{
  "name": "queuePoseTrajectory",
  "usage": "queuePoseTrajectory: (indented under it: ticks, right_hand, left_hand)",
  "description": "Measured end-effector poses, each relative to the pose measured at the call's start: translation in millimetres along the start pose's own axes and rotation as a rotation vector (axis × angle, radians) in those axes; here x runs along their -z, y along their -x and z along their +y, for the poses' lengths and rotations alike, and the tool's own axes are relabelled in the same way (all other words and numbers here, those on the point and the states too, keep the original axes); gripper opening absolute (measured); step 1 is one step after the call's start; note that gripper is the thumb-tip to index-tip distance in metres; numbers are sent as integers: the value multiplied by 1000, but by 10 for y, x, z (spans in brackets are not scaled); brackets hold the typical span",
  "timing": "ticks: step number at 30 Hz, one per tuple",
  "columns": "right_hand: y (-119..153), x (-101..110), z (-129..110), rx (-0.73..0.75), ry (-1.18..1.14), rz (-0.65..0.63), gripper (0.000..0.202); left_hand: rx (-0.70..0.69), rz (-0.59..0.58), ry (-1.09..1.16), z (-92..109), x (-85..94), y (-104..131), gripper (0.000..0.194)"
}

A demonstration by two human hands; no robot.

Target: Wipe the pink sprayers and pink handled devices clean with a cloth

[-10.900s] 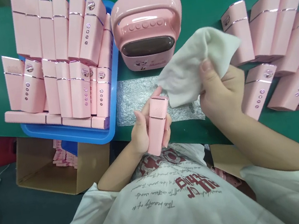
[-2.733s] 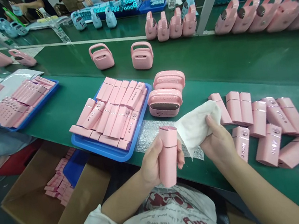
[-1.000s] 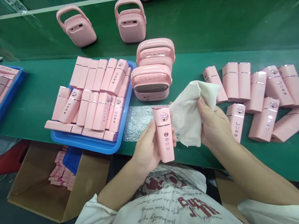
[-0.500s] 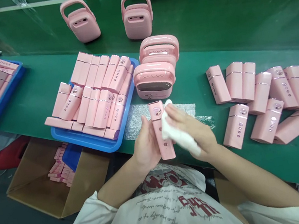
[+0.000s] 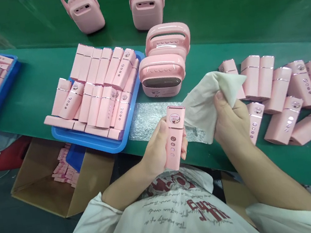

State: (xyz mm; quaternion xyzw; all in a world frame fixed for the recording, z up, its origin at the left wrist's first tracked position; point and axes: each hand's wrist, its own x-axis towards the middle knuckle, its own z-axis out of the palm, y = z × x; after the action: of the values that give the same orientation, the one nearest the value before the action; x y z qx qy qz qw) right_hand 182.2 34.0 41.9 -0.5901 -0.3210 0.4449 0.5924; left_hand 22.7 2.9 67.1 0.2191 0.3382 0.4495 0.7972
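The left hand grips a pink oblong handset and the right hand a white cloth, right of a blue plastic tray piled with similar handsets, above a tan cardboard box of pink pieces.

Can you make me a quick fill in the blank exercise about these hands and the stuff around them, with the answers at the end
1. The white cloth is held in the person's ____ hand.
2. The left hand holds a handheld device whose casing is coloured ____.
3. The tray nearest the hands is coloured ____.
4. The open box holding small pink pieces is made of ____.

Missing words: right; pink; blue; cardboard.
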Motion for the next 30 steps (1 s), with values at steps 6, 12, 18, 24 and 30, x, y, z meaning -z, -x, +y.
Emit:
queuePoseTrajectory:
  ticks: [6,12,18,24,30]
  right_hand:
    - [62,-31,-10,-46,54,-59,38]
    - [45,-13,-9,-29,52,-65,34]
    - [35,-24,-15,-106,25,-106,40]
    - [39,-98,-61,-164,-93,-41,38]
    - [98,19,7,75,70,-223,39]
  left_hand:
    - [-19,12,-106,-4,6,56,36]
    - [-25,-33,-169,21,31,73,30]
    - [-3,-116,-181,52,60,92,27]
    - [15,-141,-138,67,81,102,66]
    - [-142,-164,-388,-17,110,16,64]
